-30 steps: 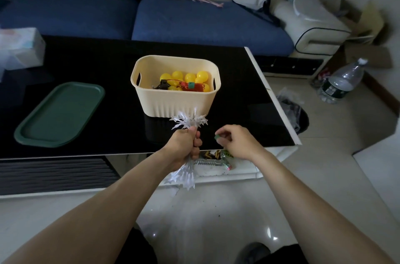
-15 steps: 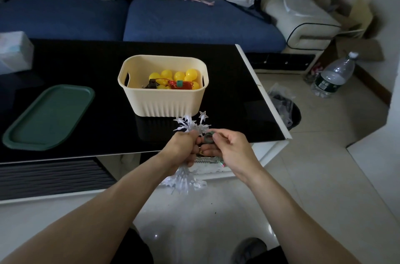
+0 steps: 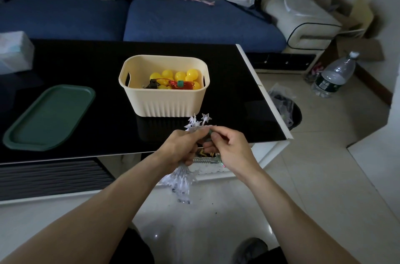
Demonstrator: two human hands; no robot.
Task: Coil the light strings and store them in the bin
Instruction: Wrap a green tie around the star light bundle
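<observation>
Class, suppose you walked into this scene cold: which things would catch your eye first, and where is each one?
Probably the cream bin standing mid-table, bright yellow ball lights lying inside it. Next, the two hands just in front of the bin: the left hand grips a bundle of clear star lights, and the right hand pinches something small and green beside it. A dark green tray lies at the left.

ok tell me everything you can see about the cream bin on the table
The cream bin is a rounded-rectangle tub, plastic by its look, with ribbed lower walls and a cut-out handle slot at each end. It stands upright and open-topped on the black table, right of the green tray. Inside lies a yellow ball light string with red wire. Neither hand touches it.
</observation>
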